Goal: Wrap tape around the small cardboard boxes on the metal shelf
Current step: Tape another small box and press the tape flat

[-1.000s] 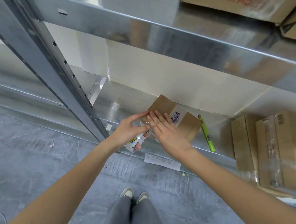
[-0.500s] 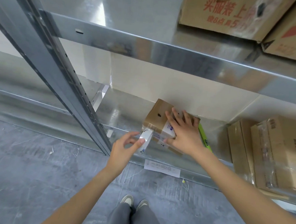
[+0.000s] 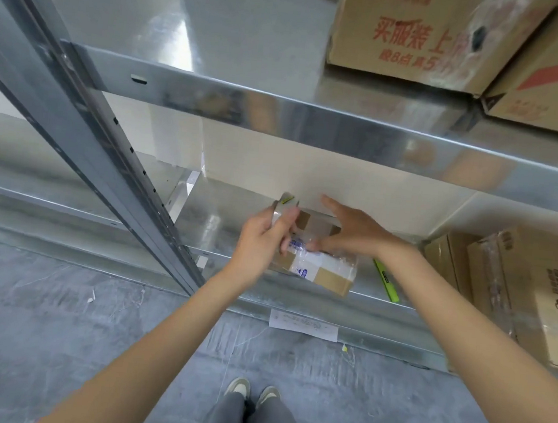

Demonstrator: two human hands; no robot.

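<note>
On the lower metal shelf [image 3: 237,207], the left hand [image 3: 263,240] has its fingers curled round a tape roll [image 3: 283,206], while the right hand [image 3: 354,232] rests spread fingers on the small cardboard box [image 3: 319,271] (partly taped), near a green utility knife [image 3: 387,285].

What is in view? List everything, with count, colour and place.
small box: one, brown with clear tape, lower shelf front
tape roll: one, clear, in left hand
green cutter: one, lower shelf, right of small box
wrapped boxes: at least two, brown, lower shelf right
big boxes: two, brown, red print, upper shelf
metal shelf: silver
paper slip: one, white, floor
left hand: grips tape roll
right hand: rests on small box
legs, shoes: bottom centre
</note>
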